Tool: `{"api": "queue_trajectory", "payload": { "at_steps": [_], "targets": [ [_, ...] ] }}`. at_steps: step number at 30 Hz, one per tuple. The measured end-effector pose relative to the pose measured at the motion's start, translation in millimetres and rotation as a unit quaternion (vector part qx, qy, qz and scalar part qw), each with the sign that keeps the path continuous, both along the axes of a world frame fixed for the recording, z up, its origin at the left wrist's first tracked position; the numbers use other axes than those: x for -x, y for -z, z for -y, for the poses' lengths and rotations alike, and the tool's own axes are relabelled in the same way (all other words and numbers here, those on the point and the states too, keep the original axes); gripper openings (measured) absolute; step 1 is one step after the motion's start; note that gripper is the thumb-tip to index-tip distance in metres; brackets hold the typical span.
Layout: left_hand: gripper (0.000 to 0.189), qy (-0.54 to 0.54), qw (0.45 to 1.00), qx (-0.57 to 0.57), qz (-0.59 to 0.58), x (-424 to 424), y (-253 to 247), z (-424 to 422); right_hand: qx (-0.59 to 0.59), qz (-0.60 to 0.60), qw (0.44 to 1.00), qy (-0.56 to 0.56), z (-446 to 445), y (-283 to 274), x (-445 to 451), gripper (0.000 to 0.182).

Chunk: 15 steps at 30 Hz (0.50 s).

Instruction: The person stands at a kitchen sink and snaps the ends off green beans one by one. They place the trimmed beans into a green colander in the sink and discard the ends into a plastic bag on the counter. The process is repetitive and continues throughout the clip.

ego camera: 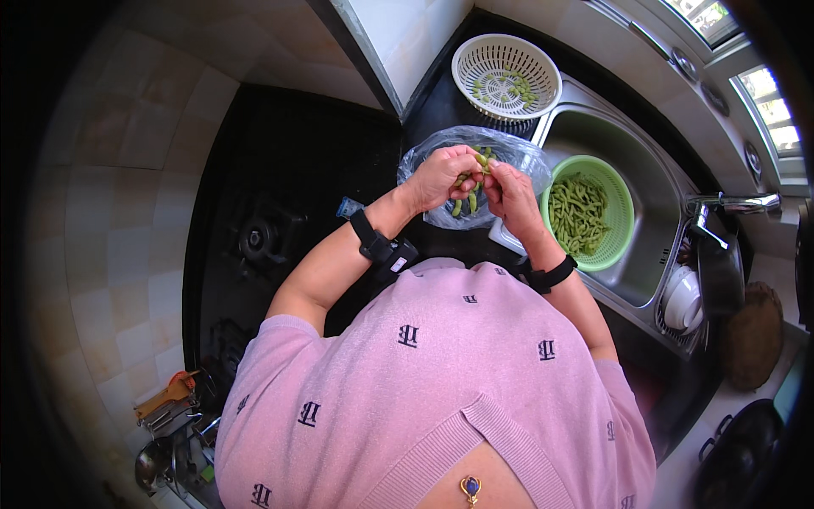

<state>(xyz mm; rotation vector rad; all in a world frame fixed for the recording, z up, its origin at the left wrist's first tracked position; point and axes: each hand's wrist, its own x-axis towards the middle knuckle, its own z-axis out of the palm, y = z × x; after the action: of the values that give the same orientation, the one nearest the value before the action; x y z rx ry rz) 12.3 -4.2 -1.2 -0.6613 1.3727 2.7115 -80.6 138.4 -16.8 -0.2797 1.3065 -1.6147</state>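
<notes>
My left hand (447, 173) and my right hand (509, 194) meet over a clear plastic bag (439, 219), their fingertips pinching a green soybean pod (482, 161) between them. More pods are tucked in the curled fingers of my left hand. Several loose pods (472, 202) lie in the bag just below. Behind the bag, a white slotted basket (466, 70) holds shelled green beans (523, 89) scattered on its bottom. To the right, a green plastic colander (626, 219) full of whole pods (577, 213) sits in the sink.
The steel sink (642, 172) has a chrome faucet (731, 203) at its right. White bowls (683, 299) stand in a rack beside a dark pan (722, 273). A gas burner (255, 238) is on the black counter to the left. Ladles and utensils (168, 464) are at lower left.
</notes>
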Motion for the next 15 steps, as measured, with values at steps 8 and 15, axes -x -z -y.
{"api": "queue_trajectory", "payload": {
  "at_steps": [8,15],
  "targets": [
    [0.024,0.101,0.994,0.039,0.013,-2,9,6,0.016,0.089,0.995,-0.053,-2,5,1,0.031],
    [0.020,0.107,0.994,0.019,0.014,2,-2,3,0.049,0.157,0.986,-0.033,-4,2,6,0.032]
  ]
}}
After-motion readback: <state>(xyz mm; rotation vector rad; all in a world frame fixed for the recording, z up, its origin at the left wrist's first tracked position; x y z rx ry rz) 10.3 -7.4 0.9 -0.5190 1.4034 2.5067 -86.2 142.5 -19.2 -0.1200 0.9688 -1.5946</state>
